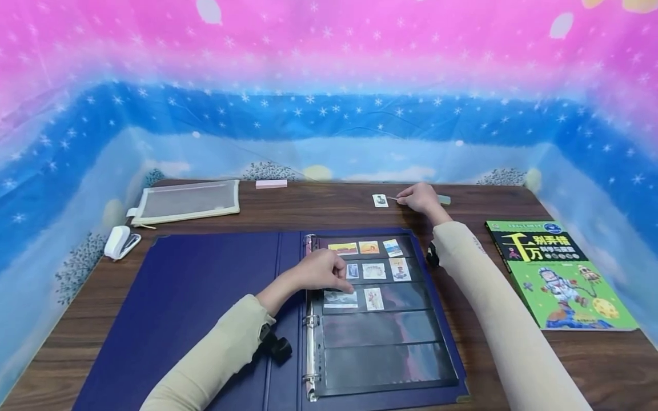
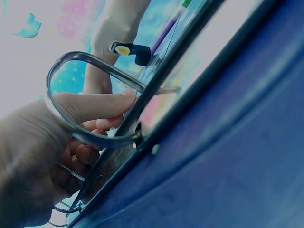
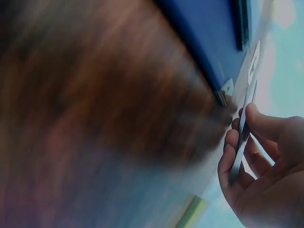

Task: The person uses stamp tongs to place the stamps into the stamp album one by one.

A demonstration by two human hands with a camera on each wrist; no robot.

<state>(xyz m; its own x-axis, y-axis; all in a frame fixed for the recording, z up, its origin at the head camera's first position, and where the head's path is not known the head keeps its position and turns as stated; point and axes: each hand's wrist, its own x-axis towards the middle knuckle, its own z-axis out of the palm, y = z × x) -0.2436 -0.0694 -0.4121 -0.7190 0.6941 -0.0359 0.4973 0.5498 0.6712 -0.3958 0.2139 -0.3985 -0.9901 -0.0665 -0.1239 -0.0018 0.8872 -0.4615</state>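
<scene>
In the head view my right hand (image 1: 418,198) is at the back of the table, its thumb and fingers pinching metal tweezers (image 3: 243,137). The tweezers point at a small white stamp (image 1: 380,201); I cannot tell whether they grip it. My left hand (image 1: 321,269) hovers over or rests lightly on the stamp album's black pocket page (image 1: 380,328), fingers loosely curled, nothing visible in them. Several stamps, among them a red-and-yellow stamp (image 1: 342,249) and an upright stamp (image 1: 373,298), sit in the upper three rows. The left hand partly covers some of them.
The album's navy cover (image 1: 205,297) lies spread, with metal rings (image 1: 311,321) along the page. A mesh pouch (image 1: 187,202), white stapler-like object (image 1: 121,242) and pink block (image 1: 271,184) are left and back. Right lies a green book (image 1: 560,279); a pale-green item (image 1: 444,200) sits behind the right hand.
</scene>
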